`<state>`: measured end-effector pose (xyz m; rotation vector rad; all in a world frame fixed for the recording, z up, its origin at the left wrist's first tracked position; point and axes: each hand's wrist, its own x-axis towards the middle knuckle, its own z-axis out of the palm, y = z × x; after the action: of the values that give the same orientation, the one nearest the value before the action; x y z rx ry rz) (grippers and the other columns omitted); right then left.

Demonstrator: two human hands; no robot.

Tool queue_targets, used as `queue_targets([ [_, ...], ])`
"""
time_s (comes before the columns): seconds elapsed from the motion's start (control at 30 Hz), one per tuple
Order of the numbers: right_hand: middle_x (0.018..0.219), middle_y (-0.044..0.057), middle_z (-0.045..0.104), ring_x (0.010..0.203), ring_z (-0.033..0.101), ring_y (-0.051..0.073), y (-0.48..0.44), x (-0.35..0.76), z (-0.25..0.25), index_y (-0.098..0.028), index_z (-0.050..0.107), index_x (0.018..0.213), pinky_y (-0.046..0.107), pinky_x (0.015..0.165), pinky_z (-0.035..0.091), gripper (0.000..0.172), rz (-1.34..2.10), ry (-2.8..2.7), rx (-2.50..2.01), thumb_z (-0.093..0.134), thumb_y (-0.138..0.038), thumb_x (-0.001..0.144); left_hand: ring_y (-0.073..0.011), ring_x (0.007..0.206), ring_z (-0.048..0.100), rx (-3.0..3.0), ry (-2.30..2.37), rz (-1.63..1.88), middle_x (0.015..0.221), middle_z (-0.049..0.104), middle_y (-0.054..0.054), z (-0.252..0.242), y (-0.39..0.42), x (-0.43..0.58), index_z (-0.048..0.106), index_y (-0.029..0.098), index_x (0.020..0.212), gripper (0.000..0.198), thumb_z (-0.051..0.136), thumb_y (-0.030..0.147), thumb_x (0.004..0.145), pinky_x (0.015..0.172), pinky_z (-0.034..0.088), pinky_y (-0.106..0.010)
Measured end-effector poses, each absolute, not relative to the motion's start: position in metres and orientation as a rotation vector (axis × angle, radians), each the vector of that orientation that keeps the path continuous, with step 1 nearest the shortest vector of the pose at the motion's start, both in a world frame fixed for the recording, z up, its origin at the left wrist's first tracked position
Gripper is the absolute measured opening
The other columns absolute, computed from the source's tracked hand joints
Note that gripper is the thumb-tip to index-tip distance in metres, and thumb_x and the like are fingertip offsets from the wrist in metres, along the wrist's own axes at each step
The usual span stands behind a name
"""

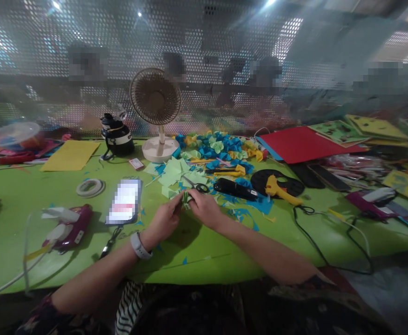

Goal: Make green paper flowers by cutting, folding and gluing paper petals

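Paper in a small, narrow green piece [185,197] is being pinched between the person's bare left hand [165,218] and bare right hand [204,208], above the green tabletop [221,265]. Both hands are gripping it with thumbs and fingers drawn together (its exact shape is escaping the eye at this size). Just beyond them, black-handled metal scissors [201,188] are lying at the edge of a loose pile of pale green paper pieces [176,171]. A phone with a lit white screen [123,202] is resting to the left, and a yellow plastic glue gun [279,190] is sitting on a black rounded pad [292,184] to the right.
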<state>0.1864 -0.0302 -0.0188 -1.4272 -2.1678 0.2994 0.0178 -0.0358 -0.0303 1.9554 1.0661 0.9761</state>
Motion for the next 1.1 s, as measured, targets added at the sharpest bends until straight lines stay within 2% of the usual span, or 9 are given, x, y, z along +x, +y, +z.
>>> queue_targets([
  [0.17, 0.119, 0.019, 0.066, 0.105, 0.063, 0.031, -0.038, 0.182, -0.024, -0.011, 0.041, 0.140, 0.043, 0.090, 0.049, 0.063, 0.468, -2.221, -1.254, 0.048, -0.016, 0.078, -0.0270, 0.147, 0.020, 1.947, 0.862, 0.999, 0.153, 0.038, -0.012, -0.043, -0.042, 0.021, 0.030, 0.019, 0.150, 0.075, 0.047, 0.007, 0.078, 0.121, 0.018, -0.046],
  [0.23, 0.134, 0.020, 0.056, 0.123, 0.053, 0.032, -0.042, 0.181, -0.024, -0.009, 0.030, 0.147, 0.046, 0.101, 0.045, 0.078, 0.552, -2.266, -1.134, 0.049, -0.013, 0.072, -0.0264, 0.150, 0.006, 1.968, 0.785, 0.990, 0.159, 0.026, -0.009, -0.044, -0.045, 0.021, 0.023, 0.022, 0.152, 0.082, 0.048, 0.005, 0.075, 0.123, 0.010, -0.047],
  [0.33, 0.151, 0.018, 0.039, 0.140, 0.035, 0.030, -0.043, 0.180, -0.023, -0.007, 0.018, 0.152, 0.047, 0.112, 0.036, 0.085, 0.626, -2.285, -1.017, 0.045, -0.010, 0.071, -0.0274, 0.150, 0.000, 1.971, 0.732, 0.990, 0.161, 0.022, -0.008, -0.041, -0.045, 0.022, 0.027, 0.023, 0.151, 0.080, 0.051, 0.007, 0.076, 0.123, 0.005, -0.047],
  [0.43, 0.153, 0.018, 0.034, 0.141, 0.033, 0.029, -0.038, 0.180, -0.020, -0.006, 0.019, 0.152, 0.048, 0.114, 0.032, 0.081, 0.638, -2.262, -1.021, 0.043, -0.010, 0.074, -0.0295, 0.149, 0.006, 1.895, 0.745, 1.011, 0.158, 0.027, -0.012, -0.037, -0.040, 0.023, 0.032, 0.017, 0.149, 0.074, 0.054, 0.012, 0.078, 0.123, 0.005, -0.048],
  [0.6, 0.132, 0.021, 0.058, 0.118, 0.056, 0.030, -0.026, 0.186, -0.012, -0.005, 0.041, 0.142, 0.046, 0.100, 0.044, 0.062, 0.577, -2.194, -1.242, 0.041, -0.014, 0.081, -0.0292, 0.142, 0.033, 1.464, 0.837, 1.019, 0.153, 0.038, -0.011, -0.033, -0.027, 0.022, 0.028, 0.021, 0.150, 0.071, 0.057, 0.024, 0.086, 0.119, 0.025, -0.046],
  [0.7, 0.113, 0.018, 0.068, 0.095, 0.064, 0.026, -0.026, 0.189, -0.006, -0.006, 0.052, 0.134, 0.036, 0.084, 0.048, 0.053, 0.520, -2.168, -1.331, 0.042, -0.016, 0.082, -0.0277, 0.136, 0.043, 1.343, 0.863, 0.981, 0.148, 0.047, -0.012, -0.031, -0.024, 0.018, 0.024, 0.020, 0.152, 0.076, 0.061, 0.031, 0.086, 0.117, 0.029, -0.046],
  [0.8, 0.081, 0.010, 0.072, 0.066, 0.059, 0.019, -0.028, 0.191, -0.004, -0.012, 0.066, 0.107, 0.028, 0.065, 0.041, 0.033, 0.489, -2.177, -1.418, 0.044, -0.017, 0.084, -0.0280, 0.135, 0.045, 1.276, 0.840, 1.011, 0.142, 0.053, -0.013, -0.029, -0.020, 0.016, 0.039, 0.019, 0.146, 0.071, 0.067, 0.034, 0.082, 0.115, 0.031, -0.047],
  [0.9, 0.060, 0.003, 0.063, 0.052, 0.047, 0.015, -0.026, 0.192, -0.005, -0.016, 0.065, 0.080, 0.026, 0.055, 0.031, 0.022, 0.461, -2.179, -1.456, 0.044, -0.017, 0.085, -0.0281, 0.124, 0.056, 1.256, 0.855, 1.022, 0.130, 0.063, -0.013, -0.029, -0.017, 0.016, 0.053, 0.016, 0.135, 0.061, 0.069, 0.035, 0.079, 0.109, 0.040, -0.046],
  [1.1, 0.067, 0.003, 0.066, 0.058, 0.054, 0.015, -0.021, 0.197, -0.009, -0.017, 0.066, 0.083, 0.024, 0.058, 0.034, 0.020, 0.433, -2.152, -1.421, 0.047, -0.016, 0.087, -0.0238, 0.093, 0.070, 1.357, 0.997, 1.052, 0.103, 0.075, -0.010, -0.025, -0.015, 0.012, 0.070, 0.013, 0.111, 0.040, 0.068, 0.032, 0.076, 0.091, 0.054, -0.040],
])
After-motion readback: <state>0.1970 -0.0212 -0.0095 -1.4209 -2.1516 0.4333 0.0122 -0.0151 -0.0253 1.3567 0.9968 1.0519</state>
